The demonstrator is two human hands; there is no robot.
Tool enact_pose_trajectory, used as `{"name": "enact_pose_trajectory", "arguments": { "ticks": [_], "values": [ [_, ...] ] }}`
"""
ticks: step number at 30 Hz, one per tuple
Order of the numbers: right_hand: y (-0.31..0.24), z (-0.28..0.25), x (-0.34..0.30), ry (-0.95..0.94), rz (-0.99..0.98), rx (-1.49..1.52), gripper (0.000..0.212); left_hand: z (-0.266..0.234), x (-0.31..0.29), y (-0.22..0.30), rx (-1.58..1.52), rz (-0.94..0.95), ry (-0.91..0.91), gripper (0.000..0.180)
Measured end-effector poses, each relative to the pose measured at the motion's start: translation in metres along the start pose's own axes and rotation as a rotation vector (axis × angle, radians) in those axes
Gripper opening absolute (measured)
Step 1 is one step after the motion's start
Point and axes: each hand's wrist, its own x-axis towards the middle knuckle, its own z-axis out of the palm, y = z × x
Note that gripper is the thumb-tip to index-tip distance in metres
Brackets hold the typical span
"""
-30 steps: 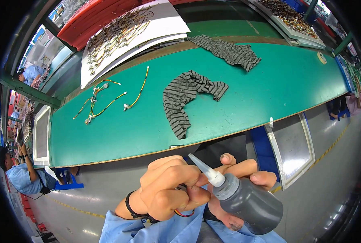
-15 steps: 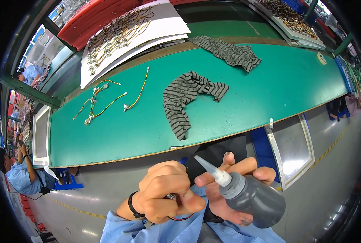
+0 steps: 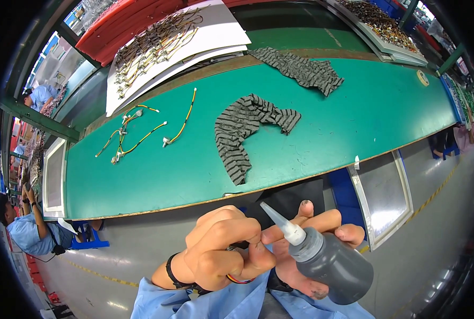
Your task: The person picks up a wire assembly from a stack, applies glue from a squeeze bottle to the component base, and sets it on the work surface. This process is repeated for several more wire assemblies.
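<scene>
My left hand (image 3: 213, 247) is closed, fingers curled round a small wired part. Only its thin coloured wires (image 3: 240, 280) and a dark bit between the fingers show. Close beside it, my right hand (image 3: 287, 268) holds a dark squeeze bottle (image 3: 337, 268) tilted up and to the left, with a white collar and a tapered clear nozzle (image 3: 274, 215). The right fingertips touch or nearly touch the left hand. Both hands are just in front of the table's near edge.
On the green table (image 3: 327, 133) lie two striped grey cloths (image 3: 234, 127) and several wired parts (image 3: 121, 133). More wired parts cover a white board (image 3: 215, 32) at the back left. A yellow tape roll (image 3: 422, 77) is far right. A co-worker (image 3: 32, 234) sits at left.
My left hand has moved slightly right and its fingers have shifted, hiding more of the small part. The bottle has moved very slightly in my right hand.
</scene>
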Motion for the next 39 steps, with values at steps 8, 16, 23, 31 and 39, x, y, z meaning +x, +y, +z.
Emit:
{"name": "enact_pose_trajectory", "arguments": {
  "ticks": [8, 16, 23, 31, 39],
  "values": [
    [-0.014, 0.011, -0.006, 0.041, 0.078, -0.076, 0.071, 0.001, 0.001, -0.009, -0.077, 0.077, 0.044, 0.035],
    [-0.009, 0.009, -0.008, 0.057, 0.060, -0.001, 0.073, 0.004, -0.001, -0.011, -0.099, 0.136, 0.061, 0.035],
    [0.005, 0.004, 0.001, 0.067, 0.035, 0.008, 0.070, 0.007, -0.009, -0.011, -0.168, 0.177, 0.095, 0.035],
    [0.009, 0.003, 0.011, 0.205, 0.297, 0.221, 0.073, 0.010, -0.003, -0.011, -0.038, 0.137, 0.189, 0.033],
    [0.010, 0.002, 0.012, 0.196, 0.371, 0.280, 0.072, 0.011, 0.001, -0.011, -0.016, 0.119, 0.103, 0.032]
  ]
}}
